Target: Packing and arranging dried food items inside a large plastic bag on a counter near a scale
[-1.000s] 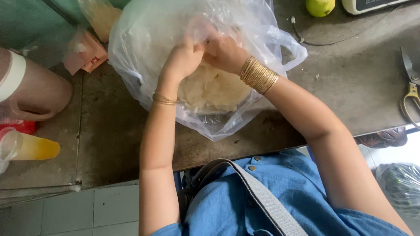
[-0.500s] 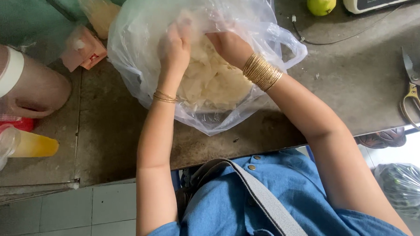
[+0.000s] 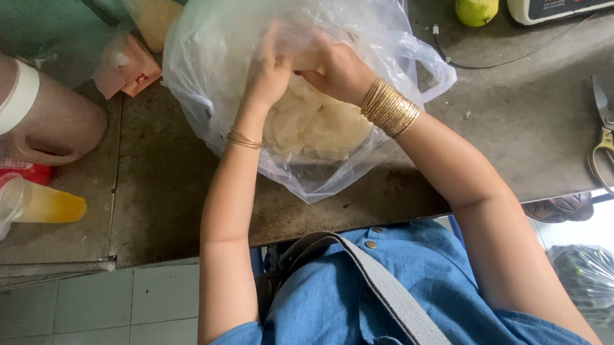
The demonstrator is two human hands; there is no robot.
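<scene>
1. Clear, crinkled plastic fills the upper middle of the frame: a large thin plastic bag (image 3: 303,90) lies open on the grey counter (image 3: 512,136), with a stack of pale round sheets (image 3: 312,124) inside it.
2. Both hands are down in the bag's mouth, close together above the stack. The left hand (image 3: 268,74) is curled with its fingers pinched on the upper edge of the sheets; the right hand (image 3: 337,71), gold bangles (image 3: 389,108) at its wrist, is closed on the same edge just beside it.
3. By the look of it, the step in hand is gripping or parting the top sheets within the bag; whether one sheet or several is pinched cannot be told through the plastic.
4. The next move would call for a light grip, since thin sheets may crack or tear, and for keeping the bag's mouth from folding over the hands.
5. Scissors (image 3: 613,142) lie at the right edge, and a bottle of yellow liquid (image 3: 36,205) lies at the left.
</scene>
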